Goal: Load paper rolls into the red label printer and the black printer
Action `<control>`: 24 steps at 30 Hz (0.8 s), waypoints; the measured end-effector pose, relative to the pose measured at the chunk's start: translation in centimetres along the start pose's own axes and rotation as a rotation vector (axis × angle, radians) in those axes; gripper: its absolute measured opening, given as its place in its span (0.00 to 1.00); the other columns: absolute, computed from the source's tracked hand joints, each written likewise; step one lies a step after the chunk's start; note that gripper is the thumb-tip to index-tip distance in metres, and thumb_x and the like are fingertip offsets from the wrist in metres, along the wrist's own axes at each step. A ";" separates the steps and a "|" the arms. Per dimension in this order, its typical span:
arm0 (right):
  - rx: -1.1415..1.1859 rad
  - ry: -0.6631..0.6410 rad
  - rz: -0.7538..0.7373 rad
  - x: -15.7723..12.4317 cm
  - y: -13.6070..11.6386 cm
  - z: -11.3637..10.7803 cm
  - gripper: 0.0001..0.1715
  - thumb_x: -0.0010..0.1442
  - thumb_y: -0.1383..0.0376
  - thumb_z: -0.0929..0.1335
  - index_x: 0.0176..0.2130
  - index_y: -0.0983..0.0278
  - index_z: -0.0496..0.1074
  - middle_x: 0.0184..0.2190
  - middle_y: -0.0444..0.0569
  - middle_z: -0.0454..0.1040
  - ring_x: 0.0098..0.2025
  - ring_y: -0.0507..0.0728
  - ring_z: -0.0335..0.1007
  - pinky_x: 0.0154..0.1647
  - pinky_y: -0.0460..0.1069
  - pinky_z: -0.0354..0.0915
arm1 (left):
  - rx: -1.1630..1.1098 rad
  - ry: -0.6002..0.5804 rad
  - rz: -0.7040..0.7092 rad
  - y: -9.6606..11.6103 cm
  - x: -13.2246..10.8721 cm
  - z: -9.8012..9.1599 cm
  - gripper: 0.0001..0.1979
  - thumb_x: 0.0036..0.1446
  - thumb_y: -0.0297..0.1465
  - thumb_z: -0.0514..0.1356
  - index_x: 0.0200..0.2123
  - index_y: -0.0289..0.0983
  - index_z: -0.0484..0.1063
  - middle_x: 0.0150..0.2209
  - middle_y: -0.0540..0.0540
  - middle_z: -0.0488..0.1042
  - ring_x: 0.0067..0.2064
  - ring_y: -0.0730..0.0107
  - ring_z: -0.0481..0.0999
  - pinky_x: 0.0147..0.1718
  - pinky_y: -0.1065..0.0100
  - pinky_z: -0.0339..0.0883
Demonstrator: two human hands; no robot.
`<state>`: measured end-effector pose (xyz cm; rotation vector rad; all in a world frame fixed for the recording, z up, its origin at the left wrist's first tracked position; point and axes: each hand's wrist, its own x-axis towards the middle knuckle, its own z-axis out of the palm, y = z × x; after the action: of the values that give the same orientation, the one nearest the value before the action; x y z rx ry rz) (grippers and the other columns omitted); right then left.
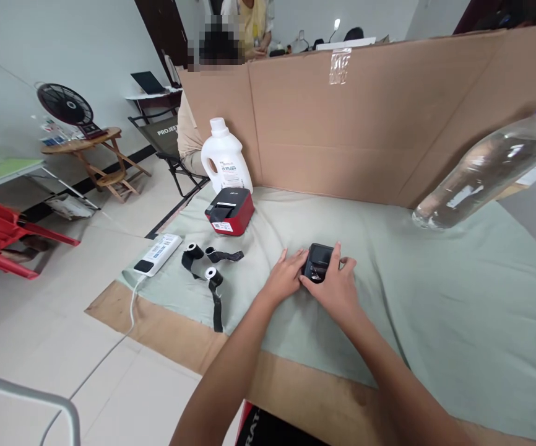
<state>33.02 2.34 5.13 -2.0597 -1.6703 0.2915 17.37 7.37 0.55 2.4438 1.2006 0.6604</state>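
A small black boxy device [319, 255] with a glossy lower part stands on the green cloth [435, 297], between my two hands. My left hand [286, 274] holds its left side, index finger raised a little away. My right hand [337, 286] grips it from the right and the near side, the thumb across the front and the index finger along the right edge. Part of the device is hidden behind my fingers. To the left lie small rolls with loose black strips: one roll [194, 250], a second roll [210, 252] and a third roll [213, 275].
A red and black printer-like box [237, 214] sits before a white jug [226, 158]. A power strip [159, 254] lies at the cloth's left. A large clear bottle [486, 167] leans against the cardboard wall [328, 136]. Other people are behind that wall.
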 end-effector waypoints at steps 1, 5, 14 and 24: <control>0.012 -0.019 0.007 0.2 0.2 -0.3 0.69 0.54 0.41 0.72 0.76 0.65 0.37 0.57 0.67 0.58 0.52 0.74 0.70 0.46 0.62 0.69 | 0.004 -0.003 -0.008 0.1 -0.1 -0.1 0.36 0.61 0.20 0.49 0.72 0.38 0.55 0.70 0.41 0.64 0.73 0.65 0.59 0.75 0.47 0.39; 0.166 -0.020 -0.010 2.0 2.1 -0.5 0.54 0.65 0.39 0.60 0.76 0.65 0.42 0.54 0.65 0.66 0.48 0.70 0.73 0.49 0.62 0.68 | 0.040 -0.005 -0.052 0.7 -0.4 -0.2 0.34 0.61 0.20 0.49 0.71 0.36 0.57 0.69 0.39 0.66 0.72 0.63 0.61 0.75 0.47 0.42; 0.764 0.171 -0.049 4.7 6.3 2.7 0.36 0.70 0.44 0.56 0.59 0.63 0.71 0.51 0.57 0.76 0.52 0.62 0.72 0.59 0.61 0.66 | 0.091 -0.065 -0.098 1.4 -0.6 -0.4 0.34 0.61 0.20 0.48 0.71 0.34 0.56 0.68 0.38 0.66 0.71 0.63 0.64 0.74 0.46 0.41; 0.738 0.021 -0.023 4.6 6.9 2.9 0.43 0.67 0.37 0.56 0.66 0.62 0.62 0.63 0.60 0.69 0.64 0.64 0.65 0.69 0.63 0.56 | 0.393 -0.142 -0.049 1.9 -0.1 -0.4 0.33 0.61 0.16 0.46 0.70 0.28 0.57 0.67 0.33 0.67 0.70 0.59 0.65 0.73 0.46 0.46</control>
<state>38.77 6.41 -0.10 -1.4761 -1.2966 0.7458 18.37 6.22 1.81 2.7070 1.4389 0.2469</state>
